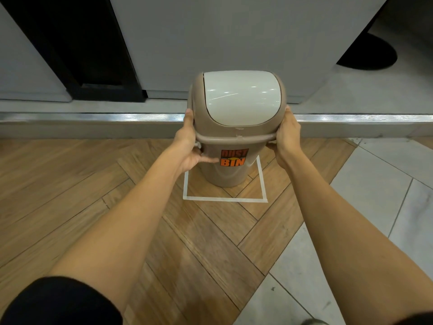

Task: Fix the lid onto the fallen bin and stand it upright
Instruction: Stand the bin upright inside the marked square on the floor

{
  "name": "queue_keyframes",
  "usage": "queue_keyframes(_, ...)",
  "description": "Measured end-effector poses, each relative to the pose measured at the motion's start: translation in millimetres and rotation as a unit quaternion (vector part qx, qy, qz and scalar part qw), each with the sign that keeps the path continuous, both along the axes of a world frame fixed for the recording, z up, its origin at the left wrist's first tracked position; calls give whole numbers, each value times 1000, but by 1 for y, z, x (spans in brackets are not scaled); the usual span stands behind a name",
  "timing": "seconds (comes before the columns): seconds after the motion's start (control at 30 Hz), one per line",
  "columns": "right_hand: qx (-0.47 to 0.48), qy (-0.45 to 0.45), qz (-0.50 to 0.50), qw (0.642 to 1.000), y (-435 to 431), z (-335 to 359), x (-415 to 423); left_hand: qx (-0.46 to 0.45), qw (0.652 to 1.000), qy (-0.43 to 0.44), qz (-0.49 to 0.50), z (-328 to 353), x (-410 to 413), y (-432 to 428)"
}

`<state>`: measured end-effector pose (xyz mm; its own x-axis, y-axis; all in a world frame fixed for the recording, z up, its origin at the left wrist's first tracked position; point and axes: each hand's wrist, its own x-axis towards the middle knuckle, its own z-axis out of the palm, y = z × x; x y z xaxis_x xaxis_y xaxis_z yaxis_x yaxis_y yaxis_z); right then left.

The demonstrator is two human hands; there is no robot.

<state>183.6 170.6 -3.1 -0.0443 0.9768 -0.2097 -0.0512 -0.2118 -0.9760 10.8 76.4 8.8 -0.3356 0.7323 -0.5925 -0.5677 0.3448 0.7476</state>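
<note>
Upright, bin between both hands' grip

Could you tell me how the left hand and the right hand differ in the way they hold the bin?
The left hand sits lower, its thumb lying across the bin body near the orange sticker, while the right hand stays at the lid rim. The left hand's fingertips reach up onto the lid's side; the right hand's fingers wrap the rim's edge. Both grip the bin from opposite sides, standing upright inside the tape square.

Bare floor open below and behind hands. Bin fills gap between hands. Metal sill and grey panel block just beyond.
</note>
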Motion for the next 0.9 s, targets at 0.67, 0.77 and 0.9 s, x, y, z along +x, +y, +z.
queue_keyframes(0.67, 43, -75, 71, 994, 7, 2, 12, 104, 920, 373, -61, -10, -13, -4)
queue_keyframes(0.77, 44, -65, 75, 994, 7, 1, 12, 103, 920, 374, -61, -11, -13, -3)
queue_keyframes(0.9, 44, -74, 74, 994, 10, -2, 12, 103, 914, 386, -69, -11, -15, -4)
